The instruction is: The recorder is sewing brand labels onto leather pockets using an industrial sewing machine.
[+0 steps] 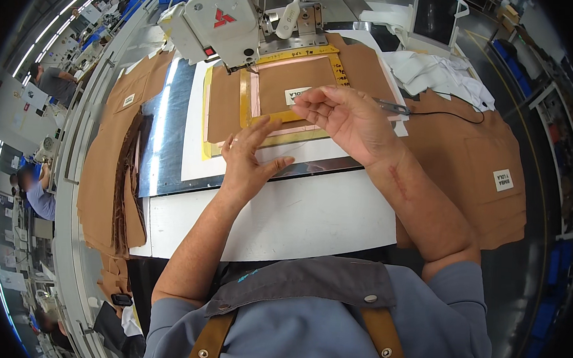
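My left hand [252, 156] hovers over the near left edge of a yellow-edged template frame [245, 98], its thumb and fingers spread and holding nothing. My right hand [349, 120] is raised over the frame's near right side. Its fingers curl in close to a small white printed label [296, 95], and whatever they may hold is hidden. Inside the frame lies a brown fabric panel [283, 77] bearing that label. Just beyond my right wrist are dark thread snips [392, 107] on a black cord. A white sewing machine head [217, 20] stands over the frame's far left side.
Stacked brown fabric pieces [106, 181] lie at the left, and more labelled brown panels [467, 170] at the right. White cloth [437, 76] is heaped near a monitor [434, 16]. A shiny metal plate [163, 152] lies beneath the template. Other people work far left.
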Action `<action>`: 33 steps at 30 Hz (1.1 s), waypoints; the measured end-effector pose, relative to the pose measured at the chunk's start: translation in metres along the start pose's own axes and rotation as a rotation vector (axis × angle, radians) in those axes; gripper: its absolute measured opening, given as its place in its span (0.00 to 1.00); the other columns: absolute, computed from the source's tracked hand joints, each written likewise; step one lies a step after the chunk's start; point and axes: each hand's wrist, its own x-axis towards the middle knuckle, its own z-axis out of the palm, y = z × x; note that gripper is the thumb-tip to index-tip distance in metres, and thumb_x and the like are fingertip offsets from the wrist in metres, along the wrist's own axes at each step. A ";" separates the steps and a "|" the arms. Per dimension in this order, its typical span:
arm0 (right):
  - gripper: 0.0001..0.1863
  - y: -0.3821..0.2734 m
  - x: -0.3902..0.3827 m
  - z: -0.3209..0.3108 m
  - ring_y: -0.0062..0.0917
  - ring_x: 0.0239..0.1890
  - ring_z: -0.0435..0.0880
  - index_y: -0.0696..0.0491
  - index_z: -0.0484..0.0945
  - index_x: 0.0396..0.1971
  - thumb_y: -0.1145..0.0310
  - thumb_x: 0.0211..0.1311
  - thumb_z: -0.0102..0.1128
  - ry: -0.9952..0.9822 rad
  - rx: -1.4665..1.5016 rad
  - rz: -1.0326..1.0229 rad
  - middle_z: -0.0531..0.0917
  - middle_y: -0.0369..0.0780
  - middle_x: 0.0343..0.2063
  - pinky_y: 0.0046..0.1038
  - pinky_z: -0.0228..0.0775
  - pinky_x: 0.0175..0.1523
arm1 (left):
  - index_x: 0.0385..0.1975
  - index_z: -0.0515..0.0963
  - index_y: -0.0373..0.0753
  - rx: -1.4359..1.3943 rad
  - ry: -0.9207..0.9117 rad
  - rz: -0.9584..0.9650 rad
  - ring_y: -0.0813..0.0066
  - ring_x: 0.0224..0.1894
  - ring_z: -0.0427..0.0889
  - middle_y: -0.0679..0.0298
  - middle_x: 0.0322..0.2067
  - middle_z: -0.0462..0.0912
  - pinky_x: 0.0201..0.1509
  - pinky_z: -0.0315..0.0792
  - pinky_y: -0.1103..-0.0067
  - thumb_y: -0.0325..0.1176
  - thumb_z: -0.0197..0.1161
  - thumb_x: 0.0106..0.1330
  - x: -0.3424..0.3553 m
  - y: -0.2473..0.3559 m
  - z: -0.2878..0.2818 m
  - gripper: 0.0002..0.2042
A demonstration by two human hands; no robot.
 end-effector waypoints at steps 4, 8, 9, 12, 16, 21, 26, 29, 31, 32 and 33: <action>0.21 0.008 0.000 0.006 0.31 0.58 0.76 0.66 0.76 0.49 0.62 0.73 0.44 0.078 -0.060 -0.028 0.80 0.50 0.50 0.37 0.62 0.69 | 0.40 0.82 0.38 -0.188 0.176 0.013 0.68 0.50 0.80 0.60 0.45 0.81 0.53 0.72 0.72 0.33 0.76 0.54 0.008 0.035 -0.019 0.15; 0.31 0.015 -0.001 0.024 0.29 0.61 0.73 0.67 0.72 0.54 0.51 0.78 0.33 0.061 -0.196 -0.029 0.78 0.51 0.53 0.34 0.59 0.70 | 0.33 0.82 0.36 -0.292 0.210 0.030 0.79 0.33 0.75 0.67 0.29 0.78 0.39 0.71 0.80 0.35 0.77 0.54 0.014 0.046 -0.018 0.13; 0.31 0.017 -0.002 0.027 0.29 0.61 0.73 0.67 0.72 0.54 0.51 0.78 0.33 0.057 -0.196 -0.026 0.78 0.51 0.53 0.34 0.59 0.70 | 0.32 0.82 0.35 -0.345 0.195 -0.022 0.80 0.31 0.73 0.68 0.27 0.78 0.38 0.70 0.81 0.36 0.78 0.53 0.015 0.048 -0.016 0.14; 0.38 0.020 -0.004 0.031 0.32 0.61 0.73 0.67 0.72 0.55 0.45 0.78 0.25 0.025 -0.350 -0.056 0.77 0.49 0.55 0.36 0.59 0.69 | 0.32 0.82 0.36 -0.459 0.127 -0.130 0.83 0.30 0.72 0.71 0.26 0.76 0.36 0.71 0.82 0.35 0.79 0.52 0.021 0.048 -0.011 0.14; 0.38 0.018 -0.010 0.042 0.31 0.59 0.74 0.67 0.74 0.54 0.45 0.78 0.26 -0.016 -0.457 -0.081 0.78 0.49 0.54 0.35 0.59 0.69 | 0.33 0.81 0.35 -0.765 0.055 -0.359 0.86 0.30 0.72 0.72 0.24 0.76 0.33 0.71 0.84 0.33 0.79 0.52 0.022 0.061 -0.014 0.14; 0.36 0.021 -0.007 0.038 0.32 0.58 0.76 0.65 0.77 0.51 0.46 0.78 0.28 -0.073 -0.705 -0.191 0.81 0.48 0.49 0.34 0.59 0.68 | 0.35 0.79 0.35 -0.540 0.236 -0.211 0.84 0.34 0.76 0.66 0.37 0.82 0.39 0.73 0.86 0.31 0.77 0.55 0.027 0.042 -0.014 0.14; 0.37 0.021 -0.002 0.027 0.32 0.56 0.77 0.63 0.80 0.47 0.46 0.79 0.27 -0.094 -0.705 -0.166 0.82 0.46 0.48 0.35 0.60 0.67 | 0.37 0.83 0.36 -0.199 0.314 0.171 0.80 0.37 0.76 0.65 0.41 0.80 0.39 0.73 0.81 0.32 0.75 0.56 0.038 0.040 -0.031 0.12; 0.35 0.020 0.002 0.033 0.30 0.54 0.78 0.64 0.80 0.45 0.48 0.79 0.29 -0.085 -0.757 -0.201 0.82 0.45 0.45 0.31 0.63 0.64 | 0.38 0.85 0.40 -0.370 0.140 0.054 0.78 0.38 0.78 0.66 0.39 0.80 0.41 0.74 0.79 0.34 0.75 0.57 0.043 0.030 -0.037 0.11; 0.34 0.019 0.000 0.039 0.28 0.52 0.78 0.65 0.79 0.45 0.49 0.79 0.31 -0.118 -0.829 -0.235 0.82 0.44 0.43 0.30 0.65 0.62 | 0.37 0.87 0.40 -0.601 0.050 -0.063 0.78 0.39 0.79 0.65 0.37 0.81 0.42 0.75 0.79 0.34 0.73 0.59 0.044 0.022 -0.038 0.09; 0.33 0.015 0.000 0.042 0.26 0.50 0.79 0.65 0.79 0.44 0.50 0.79 0.32 -0.141 -0.907 -0.275 0.82 0.44 0.41 0.28 0.66 0.60 | 0.38 0.85 0.34 -0.563 0.020 -0.092 0.75 0.43 0.81 0.63 0.40 0.81 0.49 0.75 0.79 0.28 0.70 0.62 0.044 0.025 -0.040 0.07; 0.30 0.014 0.000 0.038 0.23 0.46 0.78 0.64 0.80 0.43 0.52 0.79 0.34 -0.143 -0.884 -0.235 0.81 0.43 0.38 0.26 0.67 0.56 | 0.34 0.84 0.33 -0.606 0.015 -0.107 0.76 0.42 0.80 0.64 0.38 0.81 0.49 0.75 0.79 0.28 0.71 0.62 0.046 0.024 -0.040 0.05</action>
